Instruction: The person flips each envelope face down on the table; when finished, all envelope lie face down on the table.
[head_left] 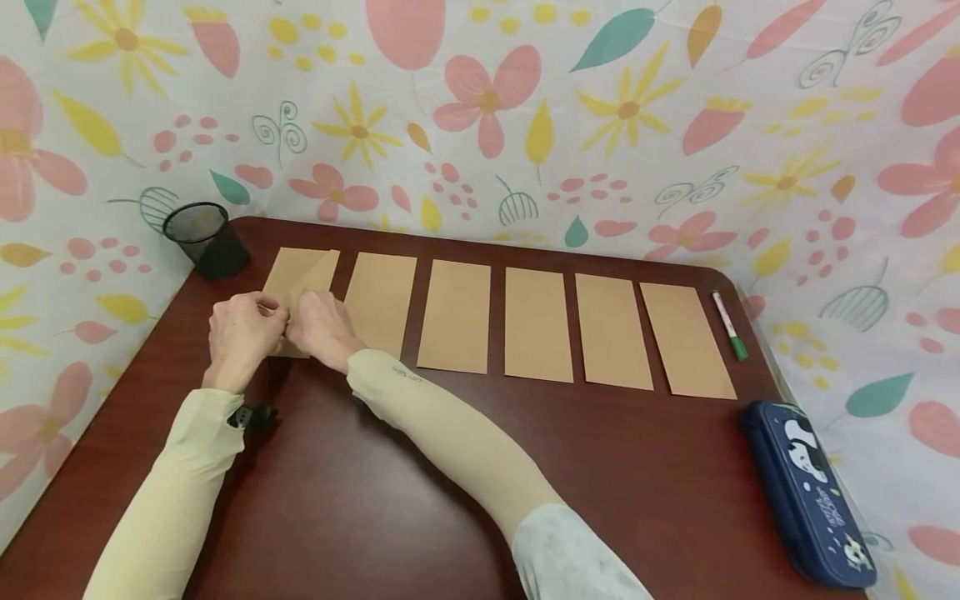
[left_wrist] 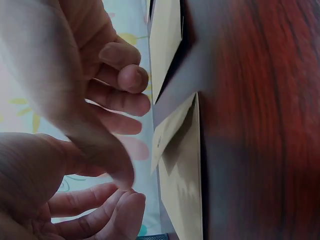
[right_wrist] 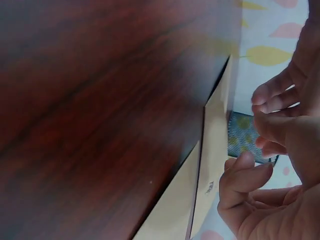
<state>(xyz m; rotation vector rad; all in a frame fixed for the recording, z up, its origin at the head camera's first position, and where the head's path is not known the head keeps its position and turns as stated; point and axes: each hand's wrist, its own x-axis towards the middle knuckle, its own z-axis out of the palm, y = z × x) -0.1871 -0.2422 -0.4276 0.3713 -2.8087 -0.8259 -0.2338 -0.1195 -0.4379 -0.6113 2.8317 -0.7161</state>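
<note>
Both hands meet over the leftmost of several tan paper envelopes (head_left: pixel 281 262), whose flap (left_wrist: pixel 172 122) stands partly raised in the left wrist view. My left hand (head_left: pixel 243 333) has its thumb and fingertips brought together above the envelope's lower left part. My right hand (head_left: pixel 322 325) is close against it, fingers curled, its thumb (left_wrist: pixel 120 167) reaching to the left fingertips. I cannot tell whether anything thin is pinched between these fingertips. In the right wrist view the left hand (right_wrist: pixel 280 92) and right hand (right_wrist: pixel 250 195) are above the paper, with small dark print on it.
More flat tan envelopes (head_left: pixel 453 317) lie in a row to the right on the dark wooden table (head_left: pixel 420 525). A black mesh pen cup (head_left: pixel 217 250) stands at the back left. At the right are a green-capped marker (head_left: pixel 727 325) and a dark blue pencil case (head_left: pixel 810 492).
</note>
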